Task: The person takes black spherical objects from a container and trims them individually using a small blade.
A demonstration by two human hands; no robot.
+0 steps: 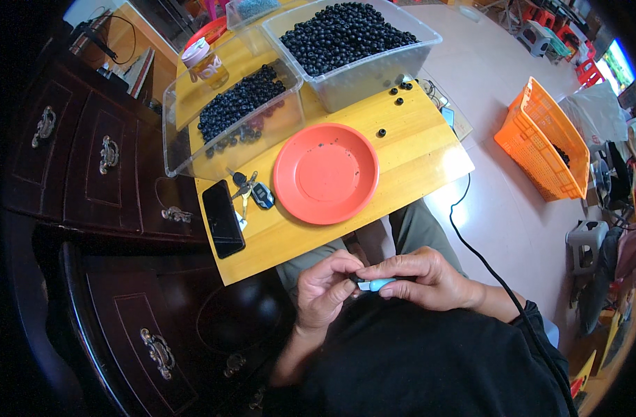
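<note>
Over my lap, my left hand (325, 290) pinches a small black round piece (354, 277), mostly hidden by the fingers. My right hand (429, 279) is closed on a small knife with a light blue handle (380, 284). Its short pale blade (364, 285) lies against or right beside the black piece; which one, I cannot tell. Just beyond my hands, a round red plastic plate (325, 174) rests on the yellow wooden table (415, 163), with a few dark specks in it.
Two clear bins, a large one (373, 73) and a smaller one (290, 115), hold many black round pieces. Loose black pieces (382, 133) lie nearby. A phone (223, 219), keys (245, 191) and a lidded cup (207, 64) are leftward. An orange basket (540, 139) stands on the floor; a black cable (481, 260) passes my right arm.
</note>
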